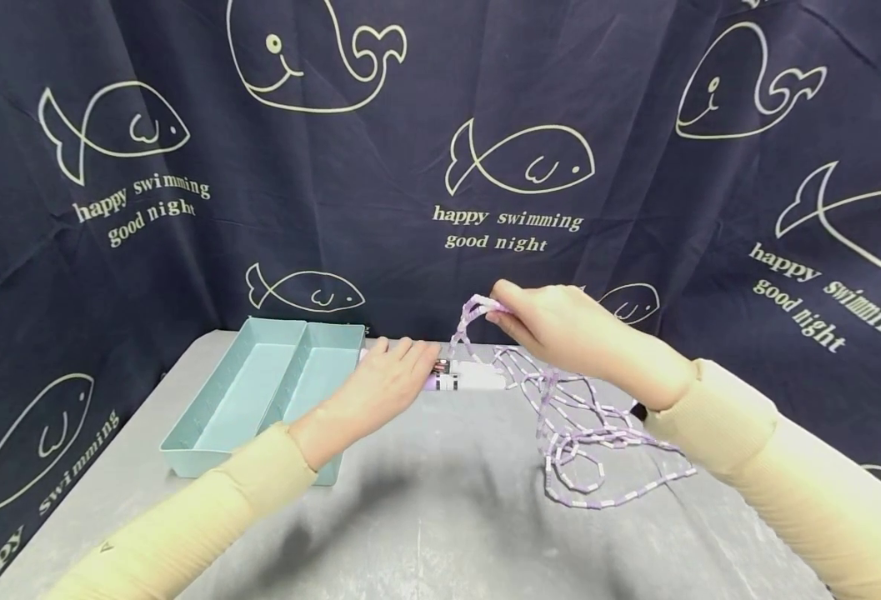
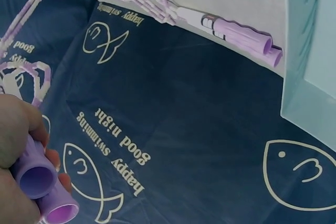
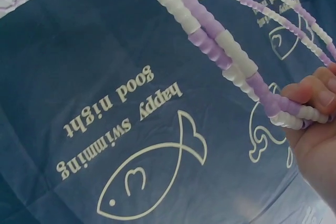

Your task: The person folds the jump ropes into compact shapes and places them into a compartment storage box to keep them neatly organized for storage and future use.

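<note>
My left hand (image 1: 391,379) is low over the table, beside the teal tray. In the left wrist view its fingers curl round two lilac jump rope handles (image 2: 37,177), their hollow ends towards the camera. A second pair of lilac-and-white handles (image 2: 241,38) lies on the table in that view. White handle parts (image 1: 478,377) show right of the left hand in the head view. Raised to the right, my right hand (image 1: 560,321) pinches a doubled length of purple-and-white beaded rope (image 3: 226,56). More beaded rope (image 1: 598,437) lies in loose, tangled loops below it.
A teal tray (image 1: 263,429) with two long compartments stands on the left of the grey table (image 1: 425,517). Behind the table hangs a dark blue curtain (image 1: 410,175) printed with fish and whales.
</note>
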`<state>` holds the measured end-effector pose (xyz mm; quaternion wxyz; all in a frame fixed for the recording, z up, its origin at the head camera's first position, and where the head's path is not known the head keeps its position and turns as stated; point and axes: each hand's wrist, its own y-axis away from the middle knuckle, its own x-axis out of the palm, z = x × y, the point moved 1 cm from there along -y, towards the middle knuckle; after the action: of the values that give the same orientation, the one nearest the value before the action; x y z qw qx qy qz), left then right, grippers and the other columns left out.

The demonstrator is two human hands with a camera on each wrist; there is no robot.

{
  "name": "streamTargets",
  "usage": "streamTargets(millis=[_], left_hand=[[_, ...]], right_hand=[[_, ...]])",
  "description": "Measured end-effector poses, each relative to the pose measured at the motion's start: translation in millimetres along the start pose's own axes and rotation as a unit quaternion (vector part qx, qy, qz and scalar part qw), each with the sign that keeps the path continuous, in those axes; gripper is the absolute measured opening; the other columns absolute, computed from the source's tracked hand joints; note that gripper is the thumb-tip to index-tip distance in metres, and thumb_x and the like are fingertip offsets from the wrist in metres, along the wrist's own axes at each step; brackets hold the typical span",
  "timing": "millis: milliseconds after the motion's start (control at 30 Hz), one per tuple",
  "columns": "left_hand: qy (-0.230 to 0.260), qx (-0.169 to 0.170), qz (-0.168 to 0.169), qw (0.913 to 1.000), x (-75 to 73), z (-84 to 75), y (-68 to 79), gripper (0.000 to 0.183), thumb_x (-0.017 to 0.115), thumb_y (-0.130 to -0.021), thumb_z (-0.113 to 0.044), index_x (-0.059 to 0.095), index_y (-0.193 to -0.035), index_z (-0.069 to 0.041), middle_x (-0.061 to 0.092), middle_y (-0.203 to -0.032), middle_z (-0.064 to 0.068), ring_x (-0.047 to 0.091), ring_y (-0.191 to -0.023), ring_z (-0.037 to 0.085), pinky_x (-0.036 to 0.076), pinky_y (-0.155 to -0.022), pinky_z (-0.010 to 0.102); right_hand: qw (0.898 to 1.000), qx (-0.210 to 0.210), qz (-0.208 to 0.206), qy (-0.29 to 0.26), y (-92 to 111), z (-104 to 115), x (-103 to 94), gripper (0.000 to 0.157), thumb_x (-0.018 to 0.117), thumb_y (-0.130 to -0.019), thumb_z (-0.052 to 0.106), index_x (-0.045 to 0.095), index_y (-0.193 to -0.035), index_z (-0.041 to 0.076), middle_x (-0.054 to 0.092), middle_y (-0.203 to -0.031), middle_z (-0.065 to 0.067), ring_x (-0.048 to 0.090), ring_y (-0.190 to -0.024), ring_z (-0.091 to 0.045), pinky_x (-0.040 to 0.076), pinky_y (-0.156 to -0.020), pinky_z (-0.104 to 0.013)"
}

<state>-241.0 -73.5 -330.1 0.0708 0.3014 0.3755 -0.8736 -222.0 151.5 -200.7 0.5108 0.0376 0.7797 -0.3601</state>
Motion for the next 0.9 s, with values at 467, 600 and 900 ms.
streamTargets(millis=[467,600,900], left_hand=[[0.014,0.039,-0.034,0.9985,-7.1,10.6,6.9,0.023,0.035,-0.093,-0.005,0.053,-0.108,-0.006,0.056,-0.094,0.005,0.051,-0.079,0.020,0.034,-0.061,0.031],[0.005,-0.016,-0.073,0.9972,-9.8,23.5,4.3,0.020,0.035,-0.094,-0.004,0.053,-0.104,-0.005,0.054,-0.087,0.006,0.049,-0.070,0.021,0.032,-0.057,0.031],[-0.032,-0.087,-0.060,0.9939,-2.2,58.9,13.3,0.020,0.038,-0.093,-0.003,0.052,-0.106,0.000,0.053,-0.085,0.010,0.050,-0.070,0.025,0.034,-0.055,0.033]], right_hand=[[0.994,0.091,0.018,0.052,18.1,-31.1,23.0,0.022,0.055,-0.092,0.017,0.041,-0.077,0.010,0.035,-0.051,0.001,0.041,-0.044,-0.020,0.034,-0.041,-0.038],[0.992,0.094,0.064,0.059,30.2,-37.3,31.5,0.023,0.055,-0.092,0.018,0.040,-0.076,0.011,0.034,-0.050,0.003,0.038,-0.042,-0.018,0.032,-0.039,-0.036],[0.994,0.044,0.084,0.057,41.4,-24.4,26.4,0.025,0.062,-0.086,0.019,0.041,-0.074,0.013,0.038,-0.052,0.006,0.038,-0.042,-0.015,0.033,-0.040,-0.035]])
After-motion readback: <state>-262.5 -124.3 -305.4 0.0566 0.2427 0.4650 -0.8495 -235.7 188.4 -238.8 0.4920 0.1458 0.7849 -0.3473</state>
